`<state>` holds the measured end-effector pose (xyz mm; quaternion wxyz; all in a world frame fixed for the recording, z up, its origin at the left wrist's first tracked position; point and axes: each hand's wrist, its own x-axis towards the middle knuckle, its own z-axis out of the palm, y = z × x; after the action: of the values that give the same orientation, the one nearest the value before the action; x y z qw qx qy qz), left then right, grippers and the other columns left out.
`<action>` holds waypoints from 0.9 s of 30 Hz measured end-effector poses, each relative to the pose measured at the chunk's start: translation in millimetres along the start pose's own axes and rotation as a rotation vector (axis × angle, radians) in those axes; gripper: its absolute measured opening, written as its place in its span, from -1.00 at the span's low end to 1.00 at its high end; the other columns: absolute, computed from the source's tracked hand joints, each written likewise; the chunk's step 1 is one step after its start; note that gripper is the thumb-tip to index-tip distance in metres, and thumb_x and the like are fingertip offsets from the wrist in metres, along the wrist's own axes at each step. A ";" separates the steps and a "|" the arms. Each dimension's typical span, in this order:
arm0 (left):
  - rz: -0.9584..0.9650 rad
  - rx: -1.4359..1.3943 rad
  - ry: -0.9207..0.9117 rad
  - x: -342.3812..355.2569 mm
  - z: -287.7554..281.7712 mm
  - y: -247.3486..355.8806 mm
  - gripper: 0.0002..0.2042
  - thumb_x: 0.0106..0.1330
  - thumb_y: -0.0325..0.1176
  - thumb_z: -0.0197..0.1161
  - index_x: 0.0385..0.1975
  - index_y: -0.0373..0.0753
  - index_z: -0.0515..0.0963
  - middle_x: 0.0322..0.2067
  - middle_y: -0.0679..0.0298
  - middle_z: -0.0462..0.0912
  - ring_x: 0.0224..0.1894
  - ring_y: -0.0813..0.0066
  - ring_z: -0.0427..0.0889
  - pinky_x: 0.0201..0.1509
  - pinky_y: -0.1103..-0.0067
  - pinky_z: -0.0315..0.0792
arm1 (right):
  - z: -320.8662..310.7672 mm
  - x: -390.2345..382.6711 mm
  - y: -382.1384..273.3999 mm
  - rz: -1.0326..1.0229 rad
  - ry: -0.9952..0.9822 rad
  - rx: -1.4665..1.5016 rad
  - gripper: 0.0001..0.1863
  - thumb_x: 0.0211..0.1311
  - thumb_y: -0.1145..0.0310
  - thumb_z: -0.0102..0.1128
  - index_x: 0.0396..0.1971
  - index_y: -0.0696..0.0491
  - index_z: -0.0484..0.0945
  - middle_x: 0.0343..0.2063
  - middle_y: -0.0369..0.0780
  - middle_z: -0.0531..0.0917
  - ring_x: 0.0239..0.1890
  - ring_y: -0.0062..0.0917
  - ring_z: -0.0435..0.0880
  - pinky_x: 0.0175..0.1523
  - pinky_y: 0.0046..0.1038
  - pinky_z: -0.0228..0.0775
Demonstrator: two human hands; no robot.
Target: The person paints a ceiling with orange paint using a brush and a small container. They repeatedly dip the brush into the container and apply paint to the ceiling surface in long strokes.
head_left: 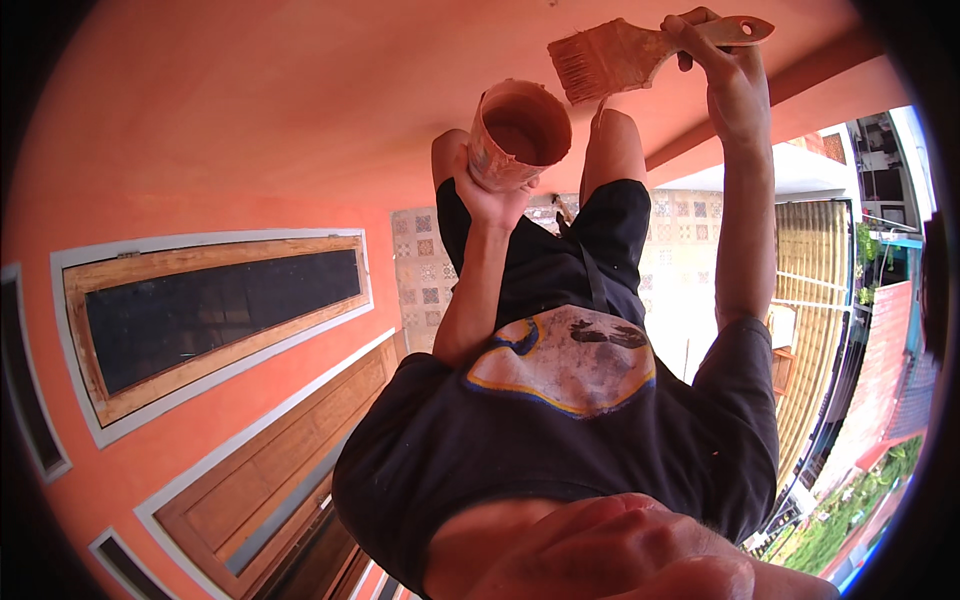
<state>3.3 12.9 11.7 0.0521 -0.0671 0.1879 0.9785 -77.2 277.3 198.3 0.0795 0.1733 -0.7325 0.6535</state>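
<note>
Paint pot in the left hand, loaded brush in the right

A salmon-orange painted surface (pixel 250 110) fills the far side and runs on toward the left; whether its far part is wall or ceiling I cannot tell. At the left, a brown wooden panelled door (pixel 285 450) lies nearer than a window (pixel 230 315) with a dark pane, a wooden frame and a white surround. At the right are a ribbed yellowish roof (pixel 815 250) and some greenery (pixel 840 520). Patterned tiles cover the floor (pixel 425 270) around the person, who wears a dark T-shirt (pixel 560 440) with a printed front and black shorts (pixel 540 265).

The paint-smeared pot (pixel 488 155) is on the far side of the shorts, its mouth open and its inside coated orange. The left hand (pixel 495 205) supports it, fingers curled around its base. Farther right, apart from the pot, is a wide flat paintbrush (pixel 625 55), orange paint over its bristles and handle, the bristles pointing left. The right hand (pixel 730 80) grasps its handle, fingers closed around it. Whether the bristles touch the painted surface I cannot tell.
</note>
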 end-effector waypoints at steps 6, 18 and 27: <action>-0.054 -0.023 0.103 5.2 1.5 -3.8 -0.43 0.38 0.29 -0.02 0.14 -0.02 0.51 -0.04 0.28 0.64 -0.16 0.19 0.63 -0.46 0.47 0.45 | 10.7 -5.0 25.9 -0.057 0.002 0.167 -0.66 0.34 0.25 0.42 -0.09 0.20 0.63 -0.35 -0.28 0.62 -0.31 -0.61 0.52 -0.12 -0.52 0.37; -0.122 -0.091 -0.028 6.3 5.1 1.6 -0.34 0.40 0.31 -0.04 0.27 -0.07 0.44 0.05 0.19 0.59 -0.13 0.06 0.63 -0.46 0.51 0.48 | 19.8 -12.7 38.8 -0.160 -0.333 0.233 -0.76 0.26 0.39 0.45 -0.21 0.21 0.64 -0.18 -0.14 0.78 -0.13 -0.44 0.76 0.01 -0.41 0.61; -0.075 -0.039 0.058 13.9 -4.0 -3.8 -0.30 0.38 0.32 -0.03 0.31 -0.09 0.40 0.08 0.13 0.57 -0.10 0.06 0.61 -0.44 0.50 0.48 | 17.3 -26.1 41.4 -0.103 -0.332 0.402 -0.92 0.29 0.51 0.29 -0.28 0.19 0.61 -0.04 -0.03 0.74 0.05 -0.36 0.69 0.21 -0.29 0.49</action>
<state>-9.5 16.0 4.6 0.0819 -0.1034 0.1677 0.9770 -65.9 267.7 148.6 -0.0447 0.3274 -0.5812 0.7436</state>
